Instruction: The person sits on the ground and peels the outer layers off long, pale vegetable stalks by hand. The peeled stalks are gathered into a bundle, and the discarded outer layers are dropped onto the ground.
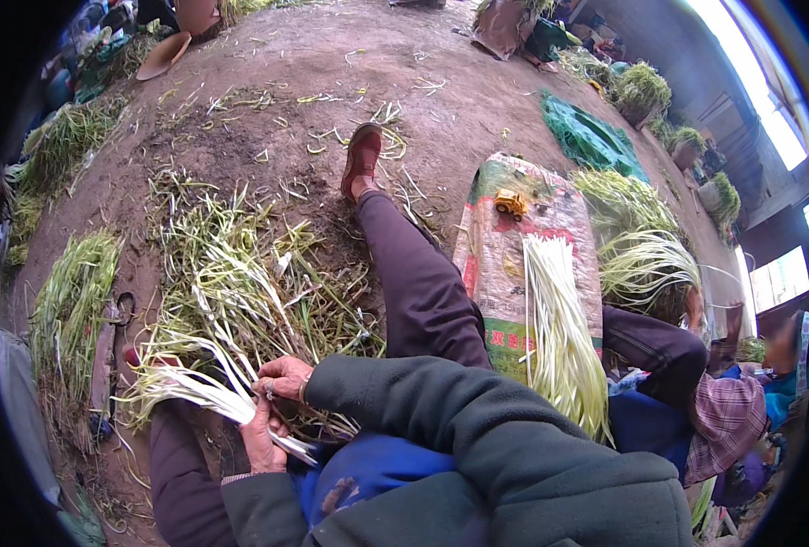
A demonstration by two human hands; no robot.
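Observation:
My left hand grips a bundle of pale blanched chive-like stalks. Their white ends stick out below my fist towards the blue apron, and the leafy tips fan out to the left. Just above it, my right hand pinches at a few pale stalks with thumb and finger; the fingertips partly hide what they hold. A heap of loose green and yellowish leaves lies on the ground beyond both hands. On a printed woven sack to the right rests a neat row of long white stalks.
A toy yellow truck sits on the sack. More green bundles lie at left beside a wooden strip. Green netting is spread at the far right. Another person's hand is by a chive pile.

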